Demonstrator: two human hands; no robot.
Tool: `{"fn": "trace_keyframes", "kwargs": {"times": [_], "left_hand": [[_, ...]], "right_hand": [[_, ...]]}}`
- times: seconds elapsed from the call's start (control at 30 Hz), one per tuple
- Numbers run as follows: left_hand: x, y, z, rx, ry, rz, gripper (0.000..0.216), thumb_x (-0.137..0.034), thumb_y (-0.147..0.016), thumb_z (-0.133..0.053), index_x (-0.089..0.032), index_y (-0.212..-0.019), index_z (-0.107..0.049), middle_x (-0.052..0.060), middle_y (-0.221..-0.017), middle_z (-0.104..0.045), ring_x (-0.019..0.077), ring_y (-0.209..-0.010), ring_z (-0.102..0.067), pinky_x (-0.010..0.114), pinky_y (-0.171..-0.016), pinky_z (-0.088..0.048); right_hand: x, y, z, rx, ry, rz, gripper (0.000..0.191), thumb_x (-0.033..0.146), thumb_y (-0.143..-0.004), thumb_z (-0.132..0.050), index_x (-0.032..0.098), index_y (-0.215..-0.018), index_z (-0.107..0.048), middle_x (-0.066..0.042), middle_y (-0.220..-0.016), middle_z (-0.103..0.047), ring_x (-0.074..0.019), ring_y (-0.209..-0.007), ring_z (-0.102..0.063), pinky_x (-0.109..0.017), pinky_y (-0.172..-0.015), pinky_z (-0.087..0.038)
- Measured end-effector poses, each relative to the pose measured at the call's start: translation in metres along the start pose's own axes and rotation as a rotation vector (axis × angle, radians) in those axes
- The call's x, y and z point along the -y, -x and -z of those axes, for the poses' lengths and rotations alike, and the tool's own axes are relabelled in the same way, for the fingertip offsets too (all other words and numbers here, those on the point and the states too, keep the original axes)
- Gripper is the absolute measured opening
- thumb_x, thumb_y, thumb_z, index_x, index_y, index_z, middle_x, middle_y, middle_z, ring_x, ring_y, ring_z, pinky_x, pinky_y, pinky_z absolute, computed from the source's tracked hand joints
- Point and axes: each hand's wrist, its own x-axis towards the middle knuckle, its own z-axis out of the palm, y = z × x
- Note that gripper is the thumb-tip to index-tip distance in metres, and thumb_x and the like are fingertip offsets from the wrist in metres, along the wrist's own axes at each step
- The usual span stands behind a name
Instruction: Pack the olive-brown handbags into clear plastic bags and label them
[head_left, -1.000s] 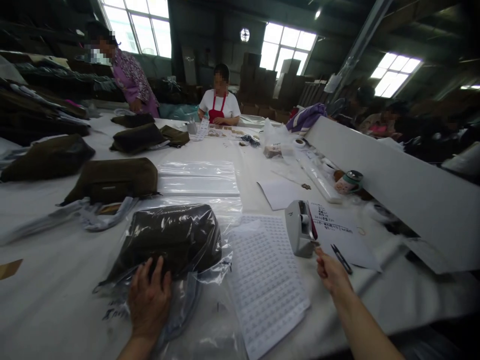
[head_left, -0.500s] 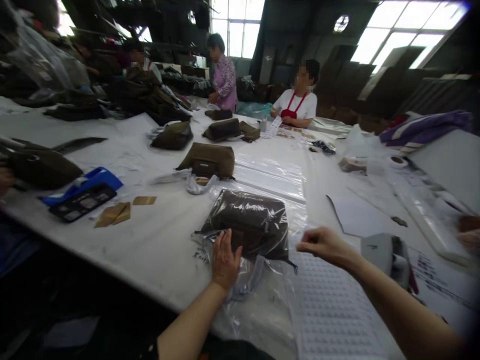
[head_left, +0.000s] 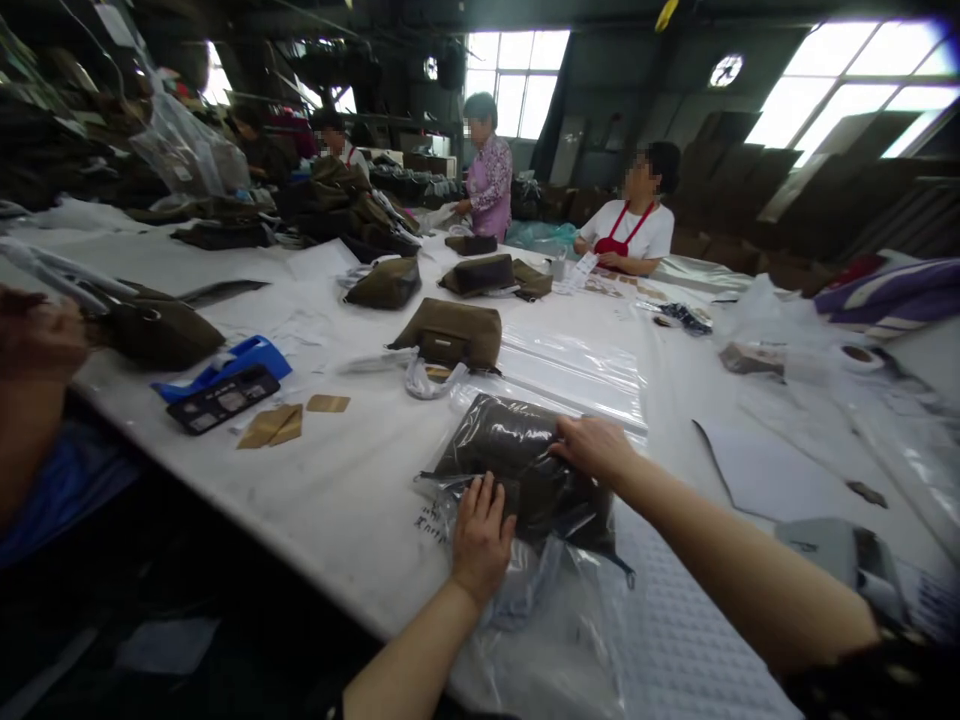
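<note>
A dark olive bag in a clear plastic sleeve [head_left: 517, 462] lies on the white table [head_left: 352, 490] in front of me. My left hand [head_left: 480, 535] presses flat on its near edge, fingers spread. My right hand [head_left: 596, 447] rests on the top right of the same wrapped bag, fingers curled over it. A sheet of small white stickers [head_left: 675, 640] lies under my right forearm. A grey tape dispenser [head_left: 840, 555] sits to the right of that arm.
Several unwrapped olive bags [head_left: 454, 335] lie farther up the table, with flat clear sleeves [head_left: 574, 365] beside them. A blue-edged black tray [head_left: 225, 385] and tan cards [head_left: 274, 423] lie at left. Another person's arm [head_left: 34, 370] is at far left. Two seated or standing workers [head_left: 630, 215] are at the far end.
The view has swung left. My right hand left the tape dispenser, crossed over the sticker sheet and came down on the wrapped bag. My left hand stayed on the bag's near edge.
</note>
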Motion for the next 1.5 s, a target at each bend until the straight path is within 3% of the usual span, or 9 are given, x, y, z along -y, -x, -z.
{"fn": "trace_keyframes", "kwargs": {"times": [0.13, 0.3, 0.43, 0.53, 0.67, 0.8, 1.0, 1.23, 1.5], "left_hand": [[0.01, -0.03, -0.005, 0.031, 0.036, -0.059, 0.04, -0.029, -0.09, -0.044, -0.012, -0.126, -0.05, 0.012, -0.141, -0.038, 0.0298, -0.13, -0.031, 0.05, -0.104, -0.033], [0.022, -0.067, 0.001, 0.111, 0.107, -0.151, 0.04, -0.028, -0.089, -0.045, -0.01, -0.125, -0.05, 0.013, -0.141, -0.037, 0.0296, -0.131, -0.028, 0.048, -0.106, -0.032], [0.02, -0.023, 0.048, 0.038, 0.171, -0.133, 0.04, -0.016, -0.088, -0.037, -0.015, -0.127, -0.046, 0.011, -0.138, -0.041, 0.0236, -0.13, -0.032, 0.045, -0.106, -0.034], [0.012, 0.044, 0.078, 0.232, 0.215, -0.304, 0.058, -0.002, -0.077, -0.033, -0.017, -0.133, -0.038, 0.008, -0.133, -0.047, 0.0204, -0.127, -0.038, 0.042, -0.105, -0.038], [0.004, 0.101, 0.074, 0.37, 0.186, -0.308, 0.057, -0.008, -0.074, -0.044, -0.012, -0.131, -0.041, 0.013, -0.128, -0.052, 0.0255, -0.122, -0.044, 0.047, -0.103, -0.038], [0.004, 0.097, 0.059, 0.141, 0.324, -0.089, 0.024, -0.014, -0.086, -0.042, -0.018, -0.098, -0.063, 0.009, -0.1, -0.065, 0.0193, -0.1, -0.057, 0.037, -0.09, -0.049], [0.002, 0.073, 0.06, 0.118, 0.464, 0.232, 0.032, -0.03, -0.091, -0.035, -0.02, -0.075, -0.061, 0.002, -0.07, -0.064, 0.0156, -0.07, -0.061, 0.027, -0.069, -0.051], [0.015, 0.079, 0.07, -0.025, 0.475, 0.338, 0.029, -0.035, -0.091, -0.034, -0.02, -0.079, -0.056, -0.002, -0.058, -0.057, 0.0129, -0.056, -0.058, 0.022, -0.058, -0.047], [0.028, 0.101, 0.104, 0.192, 0.297, 0.475, 0.027, -0.036, -0.09, -0.04, -0.019, -0.082, -0.059, -0.001, -0.061, -0.06, 0.0147, -0.055, -0.059, 0.024, -0.054, -0.046]], "right_hand": [[-0.059, 0.112, -0.017, -0.179, 0.179, 0.334, 0.054, 0.002, -0.077, -0.05, 0.032, -0.122, -0.051, -0.006, -0.134, -0.043, -0.0283, -0.127, -0.033, -0.047, -0.101, -0.033], [-0.033, 0.193, -0.079, -0.418, 0.074, 0.534, 0.042, 0.012, -0.079, -0.058, 0.037, -0.112, -0.057, 0.0, -0.124, -0.054, -0.0261, -0.131, -0.029, -0.051, -0.106, -0.027], [-0.01, 0.191, -0.096, -0.314, -0.224, 0.6, 0.022, 0.015, -0.085, -0.052, 0.022, -0.104, -0.06, -0.003, -0.107, -0.065, -0.0173, -0.112, -0.053, -0.041, -0.101, -0.041], [-0.013, 0.193, -0.091, -0.304, -0.415, 0.473, 0.022, 0.016, -0.088, -0.047, 0.02, -0.105, -0.059, -0.004, -0.099, -0.068, -0.0158, -0.098, -0.061, -0.036, -0.092, -0.05], [-0.015, 0.2, -0.088, -0.287, -0.417, 0.32, 0.024, 0.02, -0.088, -0.044, 0.022, -0.106, -0.06, -0.005, -0.095, -0.069, -0.0187, -0.095, -0.063, -0.035, -0.083, -0.054], [-0.01, 0.199, -0.101, -0.251, -0.355, 0.351, 0.026, 0.022, -0.087, -0.044, 0.021, -0.107, -0.06, -0.007, -0.103, -0.066, -0.0221, -0.099, -0.061, -0.044, -0.092, -0.047], [-0.004, 0.184, -0.117, -0.188, -0.639, -0.204, 0.03, 0.044, -0.088, -0.04, 0.024, -0.078, -0.06, -0.001, -0.065, -0.063, -0.0185, -0.06, -0.061, -0.03, -0.057, -0.051], [0.041, 0.191, -0.107, -0.61, -0.679, -0.122, 0.022, 0.034, -0.089, -0.041, 0.023, -0.085, -0.059, -0.005, -0.08, -0.062, -0.0191, -0.074, -0.061, -0.031, -0.068, -0.047], [0.059, 0.187, -0.116, -0.31, -0.238, -0.306, 0.037, 0.056, -0.087, -0.036, 0.023, -0.094, -0.052, -0.001, -0.06, -0.061, -0.0216, -0.051, -0.061, -0.029, -0.045, -0.039]]}}
